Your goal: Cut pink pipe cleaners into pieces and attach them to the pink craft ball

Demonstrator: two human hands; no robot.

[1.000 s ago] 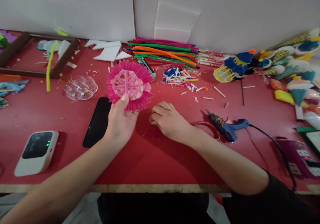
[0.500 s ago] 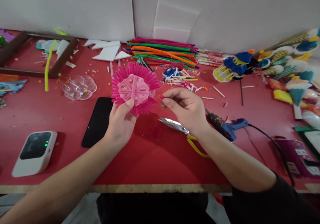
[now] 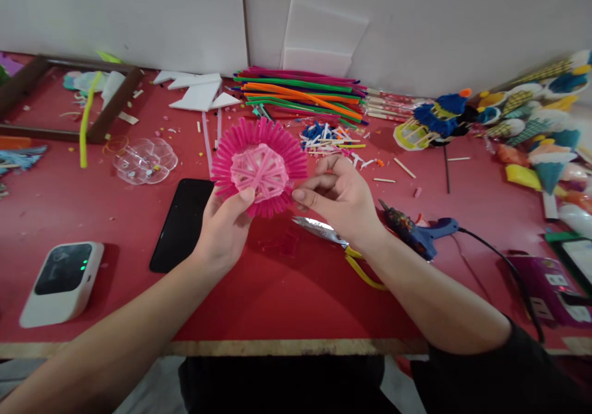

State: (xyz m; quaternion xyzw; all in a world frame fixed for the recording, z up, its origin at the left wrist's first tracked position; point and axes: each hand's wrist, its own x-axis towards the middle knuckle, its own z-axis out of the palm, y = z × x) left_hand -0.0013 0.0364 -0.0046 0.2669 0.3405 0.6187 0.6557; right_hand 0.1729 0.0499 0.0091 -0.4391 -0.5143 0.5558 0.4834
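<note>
My left hand (image 3: 226, 223) grips the lower left of a round pink pipe-cleaner piece (image 3: 259, 170), its thumb lying on the front. A ring of dark pink fringe surrounds a lighter pink centre crossed by strips. At the piece's lower right edge, my right hand (image 3: 335, 195) has thumb and forefinger pinched at the fringe. They close on a bit of pink pipe cleaner, mostly hidden by the fingers. Below the right hand lie scissors (image 3: 358, 269) with yellow handles, partly covered by the wrist. Short dark pink pieces (image 3: 284, 243) rest on the red table under the hands.
A blue glue gun (image 3: 411, 232) with a cord lies right of my right wrist. Left are a black phone (image 3: 178, 232) and a white device (image 3: 65, 281). Behind are bundled pipe cleaners (image 3: 300, 96), cut scraps (image 3: 326, 137) and a clear tray (image 3: 145, 162).
The pink piece has shifted slightly right and down with my left hand. My right fingers, apart from it before, now meet its fringe at the lower right.
</note>
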